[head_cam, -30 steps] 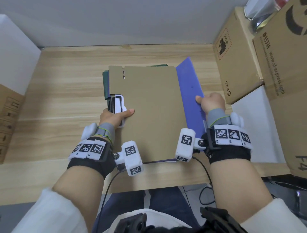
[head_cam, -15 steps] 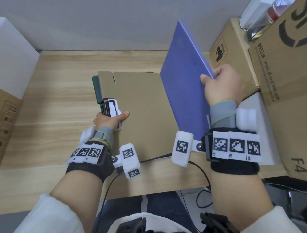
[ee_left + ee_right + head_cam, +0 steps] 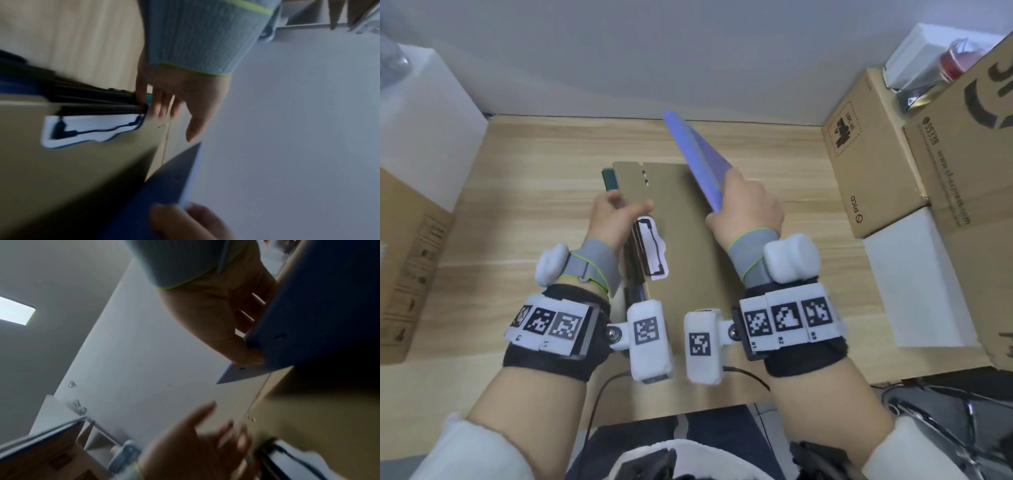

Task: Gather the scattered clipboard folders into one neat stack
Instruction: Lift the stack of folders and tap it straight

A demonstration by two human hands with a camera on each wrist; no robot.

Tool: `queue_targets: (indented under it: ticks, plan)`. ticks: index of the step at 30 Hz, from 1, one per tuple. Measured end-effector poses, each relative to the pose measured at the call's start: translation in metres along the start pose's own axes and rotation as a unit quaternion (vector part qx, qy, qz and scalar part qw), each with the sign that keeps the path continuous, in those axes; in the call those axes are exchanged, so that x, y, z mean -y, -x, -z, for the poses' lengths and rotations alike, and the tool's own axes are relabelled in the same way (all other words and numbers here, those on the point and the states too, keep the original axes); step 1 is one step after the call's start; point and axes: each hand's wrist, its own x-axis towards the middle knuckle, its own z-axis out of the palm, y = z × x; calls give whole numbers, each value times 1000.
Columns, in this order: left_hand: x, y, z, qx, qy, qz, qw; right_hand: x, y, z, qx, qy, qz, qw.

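"PICO" stands on the smaller cardboard box (image 3: 873,161); the larger carton (image 3: 962,144) reads "95338".

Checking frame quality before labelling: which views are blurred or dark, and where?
Head view: mostly sharp, edges bowed by the wide lens, left hand slightly smeared. Left wrist view: soft all over, blue folder in shadow. Right wrist view: left hand streaked with motion blur, tan folder dark under the blue one, bright patch upper left.

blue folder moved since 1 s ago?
Yes. The blue folder, earlier flat on the desk under the tan folder, is now lifted and tilted above it in the right hand, nearer the stack's middle.
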Motion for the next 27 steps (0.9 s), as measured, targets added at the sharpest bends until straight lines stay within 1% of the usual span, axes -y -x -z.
queue_targets:
  ticks: [1, 3, 4, 5, 7, 9, 11, 12, 14, 16, 18, 19, 21, 22, 23, 25, 26, 27]
  plan:
    - [-12, 7, -1, 70, 31, 6, 997, 7, 1, -8, 17, 3, 5, 1000]
    - [-21, 17, -8, 189, 90, 50, 977, 15, 4, -23, 42, 6, 19, 999]
    - [-20, 18, -12, 222, 97, 61, 968, 19, 6, -29, 48, 7, 26, 998]
    - [-19, 21, -15, 232, 110, 66, 964, 23, 8, -34, 53, 8, 35, 998]
    - [-12, 20, -18, 218, 112, 61, 968, 24, 8, -43, 69, -6, 60, 996]
    - [-3, 17, -16, 180, 88, 41, 979, 18, 4, -50, 98, -84, 65, 989]
    - [2, 12, -12, 166, 62, 22, 984, 9, -6, -56, 109, -181, 33, 977]
    - [4, 10, -11, 163, 53, 17, 985, 3, -12, -59, 106, -211, 13, 972]
    - [7, 9, -7, 130, 33, 3, 991, -10, -29, -67, 112, -246, -20, 963]
    - [12, 7, -2, 71, 18, -9, 997, -27, -44, -74, 118, -257, -53, 958]
    - [18, 4, -1, -2, 20, -17, 1000, -47, -60, -83, 123, -230, -97, 961]
    - [20, 4, 0, -29, 12, -23, 999, -57, -64, -87, 118, -217, -126, 961]
    - [22, 2, 2, -67, -13, -26, 997, -74, -72, -94, 120, -226, -173, 951]
    - [21, 1, 1, -72, -9, -8, 997, -82, -76, -96, 122, -238, -183, 946]
    - [20, 1, 1, -69, 2, 26, 997, -88, -79, -99, 118, -247, -186, 944]
    - [16, 2, 0, -43, 26, 110, 993, -95, -86, -101, 112, -275, -183, 937]
    - [15, 2, -1, -21, 30, 146, 989, -97, -90, -102, 115, -294, -182, 931]
    - [14, 4, -1, 0, 33, 167, 985, -98, -93, -102, 117, -312, -185, 925]
